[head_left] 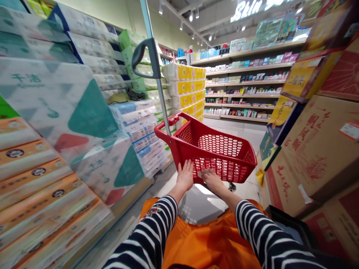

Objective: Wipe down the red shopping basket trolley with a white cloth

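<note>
A red plastic rolling shopping basket (190, 147) with perforated sides stands in front of me, with wheels beneath it. Its long metal pole (162, 99) rises from the near left corner and bears a dark grey handle loop (155, 59). My left hand (185, 175) is open, its outstretched fingers resting against the lower left part of the basket's side. Just to its right, my right hand (212, 181) touches the same perforated side, its fingers bent and close together. Something small and greyish seems to be under those fingertips, but I cannot make it out.
Packs of tissue (50, 86) are stacked along the left side, with yellow packs (186, 87) farther back. Cardboard boxes (319, 149) crowd the right side. Shelves of bottles and small boxes (246, 78) line the back. A dark-rimmed object (294, 228) lies near my right sleeve.
</note>
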A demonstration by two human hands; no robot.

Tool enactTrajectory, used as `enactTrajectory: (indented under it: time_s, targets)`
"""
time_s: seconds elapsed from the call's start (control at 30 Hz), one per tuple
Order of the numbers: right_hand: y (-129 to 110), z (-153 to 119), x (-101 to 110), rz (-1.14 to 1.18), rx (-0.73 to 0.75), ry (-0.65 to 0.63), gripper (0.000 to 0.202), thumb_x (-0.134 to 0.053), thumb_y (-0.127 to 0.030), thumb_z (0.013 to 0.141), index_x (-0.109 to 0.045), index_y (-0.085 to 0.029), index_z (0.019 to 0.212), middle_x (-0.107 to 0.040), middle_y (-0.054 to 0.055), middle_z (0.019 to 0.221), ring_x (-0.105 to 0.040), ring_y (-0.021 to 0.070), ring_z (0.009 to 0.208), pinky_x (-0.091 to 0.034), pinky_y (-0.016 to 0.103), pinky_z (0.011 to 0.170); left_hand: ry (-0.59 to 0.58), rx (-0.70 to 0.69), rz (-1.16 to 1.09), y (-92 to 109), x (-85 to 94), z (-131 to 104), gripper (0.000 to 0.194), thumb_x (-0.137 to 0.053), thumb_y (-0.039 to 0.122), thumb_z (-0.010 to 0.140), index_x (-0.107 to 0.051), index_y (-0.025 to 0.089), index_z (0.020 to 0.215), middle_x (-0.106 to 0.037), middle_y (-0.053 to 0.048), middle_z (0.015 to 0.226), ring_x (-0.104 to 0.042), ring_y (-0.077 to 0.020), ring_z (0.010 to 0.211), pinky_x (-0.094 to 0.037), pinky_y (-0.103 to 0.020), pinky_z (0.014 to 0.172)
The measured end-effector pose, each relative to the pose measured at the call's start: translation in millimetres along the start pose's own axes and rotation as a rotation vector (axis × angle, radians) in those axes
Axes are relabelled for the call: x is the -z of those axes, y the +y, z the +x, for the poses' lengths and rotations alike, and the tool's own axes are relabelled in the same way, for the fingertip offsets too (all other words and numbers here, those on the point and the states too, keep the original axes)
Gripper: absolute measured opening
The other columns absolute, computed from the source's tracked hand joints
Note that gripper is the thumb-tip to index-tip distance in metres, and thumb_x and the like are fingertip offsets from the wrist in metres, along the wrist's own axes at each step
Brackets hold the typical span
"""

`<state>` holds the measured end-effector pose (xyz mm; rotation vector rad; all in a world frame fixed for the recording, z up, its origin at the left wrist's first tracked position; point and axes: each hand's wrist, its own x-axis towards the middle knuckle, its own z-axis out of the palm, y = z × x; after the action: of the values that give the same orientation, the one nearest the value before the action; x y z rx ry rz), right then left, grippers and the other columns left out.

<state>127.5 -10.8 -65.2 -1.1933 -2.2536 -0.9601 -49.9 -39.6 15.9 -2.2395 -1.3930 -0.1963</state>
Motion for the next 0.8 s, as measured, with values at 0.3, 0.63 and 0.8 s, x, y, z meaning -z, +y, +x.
enactTrajectory:
  time_s: [0.3, 0.63, 0.8]
  targets:
    - [17.5, 68.9, 47.1, 0.020, -0.053, 0.289, 0.046, -0.030, -0.007, 0.089, -0.046, -0.011, 0.132, -0.040, 0.010, 0.137, -0.023, 0.0251, 0.134, -0.024, 0.046, 0.108, 0.106, 0.153, -0.007, -32.3, 9.5, 6.4, 0.062, -0.032, 0.016, 0.081, -0.023, 0.006, 0.142, -0.010, -0.009, 0.149, -0.008, -0.0235, 0.137, -0.008, -0.052, 0.109]
    - [-13.4, 44.1, 11.4, 0.084, 0.000, -0.136, 0.041, -0.035, -0.006, 0.086, -0.055, -0.009, 0.122, -0.049, 0.012, 0.129, -0.038, 0.0288, 0.126, -0.032, 0.047, 0.104, 0.047, 0.098, -0.017, -34.7, -6.9, -13.1, 0.062, -0.034, 0.016, 0.081, -0.024, 0.005, 0.141, -0.010, -0.012, 0.149, -0.007, -0.0246, 0.137, -0.008, -0.053, 0.109]
    - [-5.2, 94.5, 61.6, 0.088, -0.010, 0.285, 0.047, -0.030, -0.006, 0.088, -0.047, -0.015, 0.131, -0.040, 0.005, 0.137, -0.024, 0.0228, 0.134, -0.024, 0.042, 0.110, 0.072, 0.198, -0.032, -55.4, 7.0, -5.8, 0.063, -0.032, 0.017, 0.083, -0.018, 0.005, 0.143, -0.007, -0.011, 0.149, -0.006, -0.0243, 0.137, -0.010, -0.055, 0.108]
